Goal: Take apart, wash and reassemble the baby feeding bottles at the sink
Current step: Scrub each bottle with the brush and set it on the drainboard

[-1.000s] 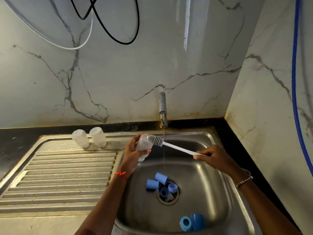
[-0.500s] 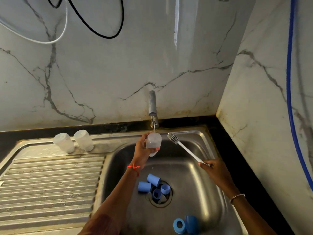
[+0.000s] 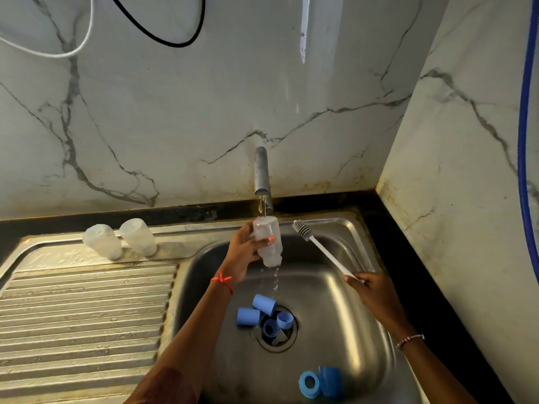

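My left hand [image 3: 243, 253] grips a clear bottle body [image 3: 268, 240] under the running tap [image 3: 262, 182], mouth pointing down, and water pours out of it into the steel sink [image 3: 329, 316]. My right hand [image 3: 372, 295] holds the white handle of a bottle brush [image 3: 320, 249], its grey bristle head raised to the right of the bottle and apart from it. Several blue caps and rings [image 3: 262, 314] lie around the drain. A blue ring and cap [image 3: 320, 381] rest at the sink's near edge. Two clear bottle bodies [image 3: 119, 240] stand upside down on the drainboard.
The ribbed steel drainboard [image 3: 87, 316] stretches to the left of the basin. A black counter strip [image 3: 408, 258] runs behind and to the right of the sink, against marble walls. Cables hang on the back wall and a blue hose [image 3: 525, 112] on the right wall.
The brush came out of the bottle and moved right. My left hand carried the bottle under the tap and turned its mouth down, so water now drains from it.
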